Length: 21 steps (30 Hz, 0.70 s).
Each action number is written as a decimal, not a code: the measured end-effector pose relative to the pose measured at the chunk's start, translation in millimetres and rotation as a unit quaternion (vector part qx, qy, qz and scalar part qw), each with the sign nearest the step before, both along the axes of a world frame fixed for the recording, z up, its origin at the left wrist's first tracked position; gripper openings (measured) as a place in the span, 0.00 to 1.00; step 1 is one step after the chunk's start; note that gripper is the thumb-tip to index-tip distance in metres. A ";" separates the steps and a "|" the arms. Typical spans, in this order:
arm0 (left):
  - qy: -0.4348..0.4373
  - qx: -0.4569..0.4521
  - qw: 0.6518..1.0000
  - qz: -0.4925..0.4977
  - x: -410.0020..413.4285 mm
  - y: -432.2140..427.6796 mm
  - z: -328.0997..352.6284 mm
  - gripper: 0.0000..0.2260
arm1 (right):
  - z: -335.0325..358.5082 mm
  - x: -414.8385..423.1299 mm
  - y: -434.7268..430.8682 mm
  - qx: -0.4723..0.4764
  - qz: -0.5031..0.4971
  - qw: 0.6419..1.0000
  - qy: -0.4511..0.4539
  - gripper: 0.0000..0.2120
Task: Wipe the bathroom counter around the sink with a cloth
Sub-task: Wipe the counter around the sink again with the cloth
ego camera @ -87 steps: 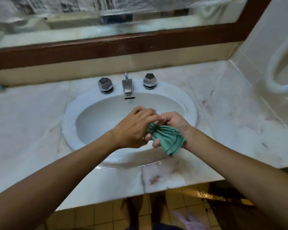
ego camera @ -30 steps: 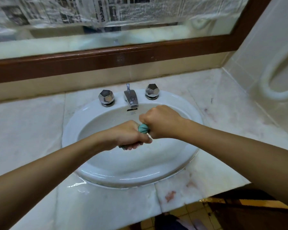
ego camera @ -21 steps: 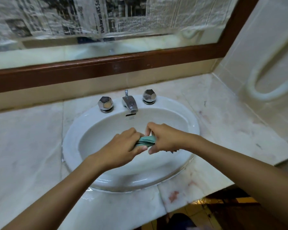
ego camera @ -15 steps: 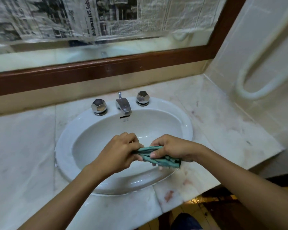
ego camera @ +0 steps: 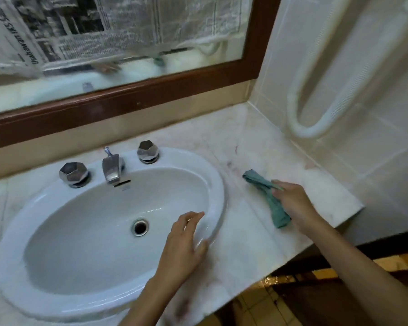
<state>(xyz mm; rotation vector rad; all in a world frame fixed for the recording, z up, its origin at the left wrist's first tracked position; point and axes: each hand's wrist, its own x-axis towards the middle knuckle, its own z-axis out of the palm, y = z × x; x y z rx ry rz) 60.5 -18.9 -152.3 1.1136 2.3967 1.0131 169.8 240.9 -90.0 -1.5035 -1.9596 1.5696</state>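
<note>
Right hand [ego camera: 292,201] grips the twisted green cloth [ego camera: 266,196], down on the worktop [ego camera: 280,158] just right of the sink [ego camera: 219,184]. Left hand [ego camera: 186,245] hovers over the basin rim, relaxed and empty. Wiping looks barely begun. Next move, probably: sweep across that stained marble.

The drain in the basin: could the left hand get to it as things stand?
Probably yes. The left hand is open at the sink rim, near the drain, with nothing lying between them.
</note>
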 end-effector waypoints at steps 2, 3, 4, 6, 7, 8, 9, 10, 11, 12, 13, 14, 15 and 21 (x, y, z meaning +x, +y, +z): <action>0.008 -0.015 1.000 0.024 5.0 29.7 -5.2 0.25 | -12.8 -1.1 35.0 0.185 0.018 0.982 -0.044 0.22; 0.017 -0.018 0.999 0.038 4.9 43.9 -7.3 0.25 | -22.8 -3.8 48.1 0.247 0.057 0.965 -0.064 0.24; 0.029 -0.021 0.998 0.053 3.2 57.4 -8.4 0.25 | -37.0 -8.1 59.9 0.288 0.127 0.945 -0.095 0.26; 0.037 -0.041 0.994 0.090 -2.9 82.6 -8.7 0.24 | -63.0 -17.4 71.2 0.299 0.319 0.875 -0.207 0.26; 0.035 -0.059 0.992 0.109 -6.8 93.2 -10.0 0.24 | -71.9 -20.6 72.6 0.302 0.377 0.840 -0.246 0.26; 0.030 -0.078 0.989 0.126 -10.1 101.8 -12.3 0.25 | -78.5 -22.0 73.7 0.323 0.392 0.825 -0.248 0.27; 0.020 -0.096 0.985 0.140 -11.9 108.9 -14.4 0.27 | -81.6 -21.9 74.1 0.352 0.382 0.824 -0.225 0.29; 0.003 -0.112 0.982 0.150 -12.4 114.1 -16.3 0.28 | -82.8 -22.9 73.6 0.389 0.369 0.823 -0.186 0.29; -0.015 -0.127 0.980 0.155 -11.3 117.5 -18.1 0.29 | -82.2 -24.3 72.8 0.412 0.369 0.818 -0.159 0.30; -0.031 -0.141 0.977 0.156 -8.7 119.5 -19.3 0.30 | -85.2 -25.1 76.2 0.422 0.390 0.806 -0.144 0.31; -0.042 -0.153 0.975 0.157 -5.7 120.1 -20.2 0.30 | -90.3 -25.5 81.5 0.420 0.418 0.792 -0.146 0.31; -0.046 -0.158 0.973 0.160 -3.5 120.0 -20.7 0.30 | -95.8 -25.9 88.0 0.415 0.443 0.780 -0.154 0.30; -0.044 -0.157 0.973 0.166 -2.6 119.5 -20.9 0.30 | -98.4 -26.6 96.2 0.416 0.456 0.769 -0.166 0.29; -0.002 -0.199 0.966 0.167 -5.3 128.3 -18.6 0.27 | -106.5 -71.0 180.1 0.417 0.371 0.793 -0.244 0.27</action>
